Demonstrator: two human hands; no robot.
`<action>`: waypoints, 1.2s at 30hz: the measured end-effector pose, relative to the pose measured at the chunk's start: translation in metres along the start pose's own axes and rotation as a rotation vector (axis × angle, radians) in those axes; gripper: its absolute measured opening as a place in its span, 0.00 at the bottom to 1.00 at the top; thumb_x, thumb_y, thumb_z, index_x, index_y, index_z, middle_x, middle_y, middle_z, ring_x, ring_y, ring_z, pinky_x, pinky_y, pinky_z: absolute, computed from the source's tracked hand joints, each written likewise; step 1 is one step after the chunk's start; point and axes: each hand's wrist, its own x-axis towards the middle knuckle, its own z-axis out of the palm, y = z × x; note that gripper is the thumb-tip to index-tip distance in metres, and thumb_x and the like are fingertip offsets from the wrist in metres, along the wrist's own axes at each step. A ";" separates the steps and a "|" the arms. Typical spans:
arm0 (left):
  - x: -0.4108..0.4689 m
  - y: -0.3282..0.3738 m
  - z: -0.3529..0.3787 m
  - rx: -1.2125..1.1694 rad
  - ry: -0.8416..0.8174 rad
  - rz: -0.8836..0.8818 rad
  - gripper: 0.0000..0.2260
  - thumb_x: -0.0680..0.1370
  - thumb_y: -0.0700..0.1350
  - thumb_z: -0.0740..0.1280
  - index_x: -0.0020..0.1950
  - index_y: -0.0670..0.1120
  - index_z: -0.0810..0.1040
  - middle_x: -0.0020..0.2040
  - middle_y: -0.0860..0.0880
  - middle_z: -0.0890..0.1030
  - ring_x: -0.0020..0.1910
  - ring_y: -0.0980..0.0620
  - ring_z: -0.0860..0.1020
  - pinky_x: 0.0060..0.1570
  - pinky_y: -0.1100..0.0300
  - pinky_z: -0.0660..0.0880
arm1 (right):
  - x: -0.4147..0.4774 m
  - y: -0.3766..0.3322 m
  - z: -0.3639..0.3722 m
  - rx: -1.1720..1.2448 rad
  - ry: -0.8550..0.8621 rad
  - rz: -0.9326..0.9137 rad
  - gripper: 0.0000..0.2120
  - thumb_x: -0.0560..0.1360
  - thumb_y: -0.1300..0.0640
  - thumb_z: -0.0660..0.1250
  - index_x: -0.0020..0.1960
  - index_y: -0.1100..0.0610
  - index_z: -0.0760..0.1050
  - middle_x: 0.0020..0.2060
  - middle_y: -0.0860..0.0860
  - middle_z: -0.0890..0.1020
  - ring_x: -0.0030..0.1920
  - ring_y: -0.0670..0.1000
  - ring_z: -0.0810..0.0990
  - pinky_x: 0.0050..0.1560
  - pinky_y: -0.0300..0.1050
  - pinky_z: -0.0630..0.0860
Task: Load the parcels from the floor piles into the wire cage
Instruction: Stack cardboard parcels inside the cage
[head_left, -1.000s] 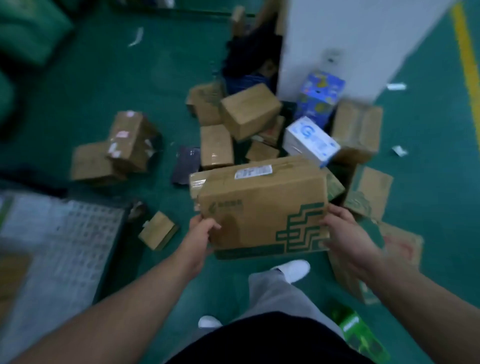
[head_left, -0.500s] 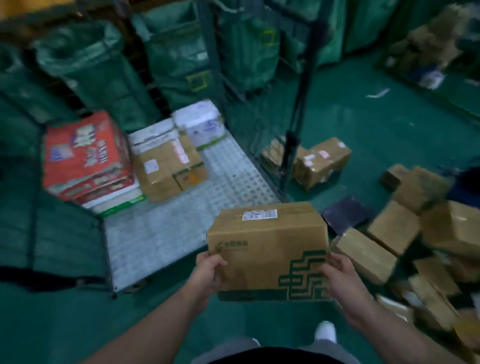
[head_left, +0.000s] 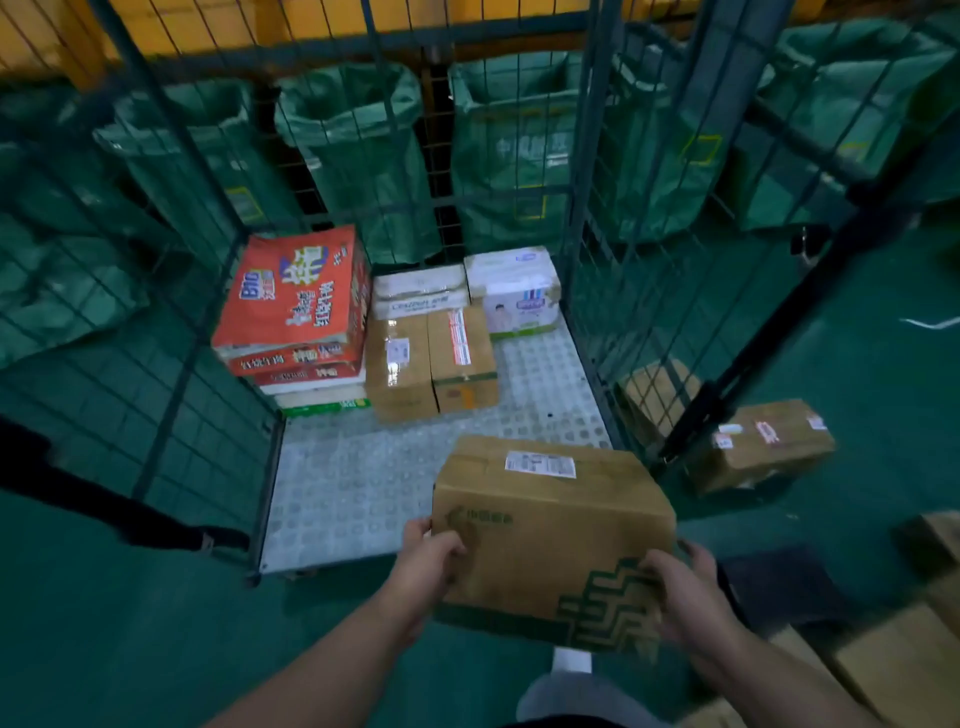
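I hold a brown cardboard parcel (head_left: 550, 525) with green printing and a white label, in front of the open side of the wire cage (head_left: 582, 218). My left hand (head_left: 431, 564) grips its near left edge and my right hand (head_left: 680, 597) grips its near right corner. The parcel hangs above the front edge of the cage's grey perforated floor (head_left: 353, 483). At the back of the cage stand a red carton stack (head_left: 293, 306), two brown boxes (head_left: 431, 364) and white parcels (head_left: 511, 286).
Green mail sacks (head_left: 358, 156) hang behind the cage. Brown boxes (head_left: 763, 441) lie on the green floor right of the cage, beside its dark post (head_left: 727, 364). More cartons (head_left: 883, 660) and a dark flat packet (head_left: 779, 582) lie at the lower right.
My view has swung from the floor pile to the cage, which now fills the frame. The parcel in both hands has come closer to the cage's open front.
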 end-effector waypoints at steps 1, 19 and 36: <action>0.006 0.010 0.005 0.008 0.021 0.003 0.15 0.78 0.37 0.63 0.64 0.47 0.68 0.49 0.44 0.78 0.36 0.49 0.75 0.33 0.58 0.72 | 0.021 -0.006 -0.002 -0.011 -0.026 0.001 0.33 0.66 0.52 0.73 0.69 0.49 0.68 0.52 0.58 0.82 0.49 0.62 0.84 0.49 0.64 0.83; 0.152 0.161 0.059 0.090 0.003 -0.045 0.17 0.78 0.43 0.63 0.67 0.49 0.71 0.63 0.44 0.76 0.63 0.43 0.74 0.65 0.40 0.73 | 0.161 -0.162 0.046 -0.100 -0.121 -0.017 0.19 0.74 0.57 0.70 0.63 0.48 0.73 0.53 0.53 0.84 0.53 0.57 0.84 0.58 0.60 0.81; 0.396 0.277 0.065 -0.084 -0.126 -0.279 0.14 0.79 0.41 0.64 0.64 0.50 0.71 0.65 0.42 0.76 0.59 0.39 0.80 0.54 0.48 0.82 | 0.296 -0.313 0.162 -0.270 0.193 0.014 0.26 0.76 0.53 0.68 0.73 0.46 0.68 0.60 0.51 0.80 0.58 0.58 0.80 0.66 0.58 0.74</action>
